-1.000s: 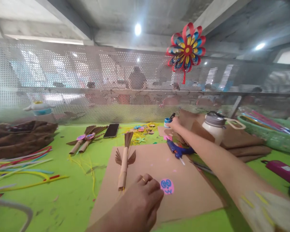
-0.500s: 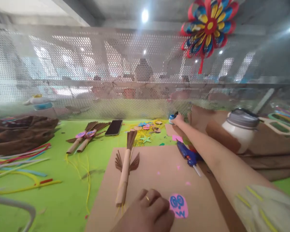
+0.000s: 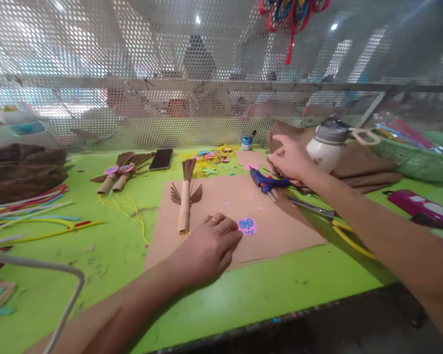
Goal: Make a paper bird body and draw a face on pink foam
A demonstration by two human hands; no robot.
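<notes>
My left hand (image 3: pixel 212 246) rests palm down on a brown card sheet (image 3: pixel 276 236), fingers loosely bent and holding nothing I can see. Its fingertips are beside a pink paper cutout (image 3: pixel 248 226) with a blue drawn face. My right hand (image 3: pixel 291 157) hovers past the blue glue gun (image 3: pixel 268 182), its fingers apart and nothing visible in them. A small blue jar (image 3: pixel 247 143) with a dark stick in it stands just beyond. On the card lies a paper-tube figure (image 3: pixel 184 206) with pleated brown wings and top.
Two similar tube figures (image 3: pixel 112 179) and a phone (image 3: pixel 161 159) lie at left back. Scissors (image 3: pixel 317 209) are under my right forearm. A white bottle (image 3: pixel 327 145), brown paper (image 3: pixel 369 162) and a green basket (image 3: pixel 421 152) stand right. Pipe cleaners (image 3: pixel 40 221) are scattered left.
The view has tilted down. My right hand has left the blue jar and come back towards the glue gun. My left hand stays by the pink face.
</notes>
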